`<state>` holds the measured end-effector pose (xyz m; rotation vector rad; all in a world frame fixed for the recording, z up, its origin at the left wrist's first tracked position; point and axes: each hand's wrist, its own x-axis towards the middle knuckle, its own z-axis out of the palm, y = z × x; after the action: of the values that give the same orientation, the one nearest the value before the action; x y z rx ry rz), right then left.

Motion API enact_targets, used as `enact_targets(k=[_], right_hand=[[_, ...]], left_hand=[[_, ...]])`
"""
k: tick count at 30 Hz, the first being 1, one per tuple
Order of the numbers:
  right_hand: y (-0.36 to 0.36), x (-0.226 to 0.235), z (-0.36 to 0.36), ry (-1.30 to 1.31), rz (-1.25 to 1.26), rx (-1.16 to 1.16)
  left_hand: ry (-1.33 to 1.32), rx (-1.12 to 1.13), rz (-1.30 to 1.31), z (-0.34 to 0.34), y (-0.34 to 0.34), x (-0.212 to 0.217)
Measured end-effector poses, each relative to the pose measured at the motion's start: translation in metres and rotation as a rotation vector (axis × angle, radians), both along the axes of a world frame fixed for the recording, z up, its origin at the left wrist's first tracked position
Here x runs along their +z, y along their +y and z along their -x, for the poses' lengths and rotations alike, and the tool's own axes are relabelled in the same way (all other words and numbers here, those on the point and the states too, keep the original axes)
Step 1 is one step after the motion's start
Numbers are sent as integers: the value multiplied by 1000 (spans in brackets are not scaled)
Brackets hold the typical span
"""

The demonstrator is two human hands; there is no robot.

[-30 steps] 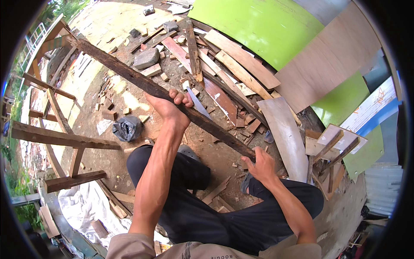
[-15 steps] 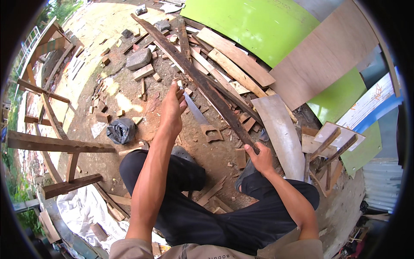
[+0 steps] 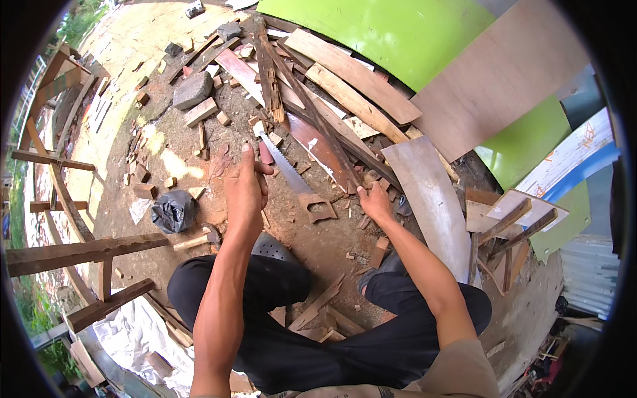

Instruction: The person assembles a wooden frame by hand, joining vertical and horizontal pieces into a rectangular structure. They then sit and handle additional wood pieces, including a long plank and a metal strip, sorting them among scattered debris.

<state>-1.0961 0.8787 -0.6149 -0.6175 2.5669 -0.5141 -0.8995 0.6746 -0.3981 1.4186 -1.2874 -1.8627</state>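
Observation:
My right hand point(image 3: 375, 201) is closed around the near end of a long, narrow dark wooden strip point(image 3: 317, 119). The strip slants away to the far left across other boards. Below and beside it lies a reddish-brown board point(image 3: 321, 151) with pale worn patches. My left hand point(image 3: 245, 189) is raised over the ground with nothing seen in it, its thumb apart and its fingers loosely bent, some of them hidden. Between the hands a handsaw point(image 3: 292, 174) with a wooden handle rests on the ground, teeth toward the boards.
Wood offcuts, a grey stone point(image 3: 192, 91) and a black plastic bag point(image 3: 174, 211) lie to the left. A wooden frame point(image 3: 86, 255) stands at the far left. Green sheets point(image 3: 378, 33), a plywood panel point(image 3: 501, 83) and a curved pale sheet point(image 3: 428, 199) are at the right.
The dark strip has shifted right and now shows a narrower side, uncovering the reddish-brown board. My right hand has moved left and farther out; my left hand is a little lower and left.

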Motion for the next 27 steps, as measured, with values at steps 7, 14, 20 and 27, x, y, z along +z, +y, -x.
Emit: enact_targets(k=[7,14,20,27], right_hand=[[-49,-41,65,359,-17,214],[-60,-61,146,584,-239,484],[-96,-83,192,356,-366,209],[-121,-106,228,310,-434,-4]], left_hand=[[-204,-149,165,0,3,-16],[-239,-243,154,-2,3,-25],[-327,-302,159,-9,5,-30],[-437,-294,75,-10,-5,-37]])
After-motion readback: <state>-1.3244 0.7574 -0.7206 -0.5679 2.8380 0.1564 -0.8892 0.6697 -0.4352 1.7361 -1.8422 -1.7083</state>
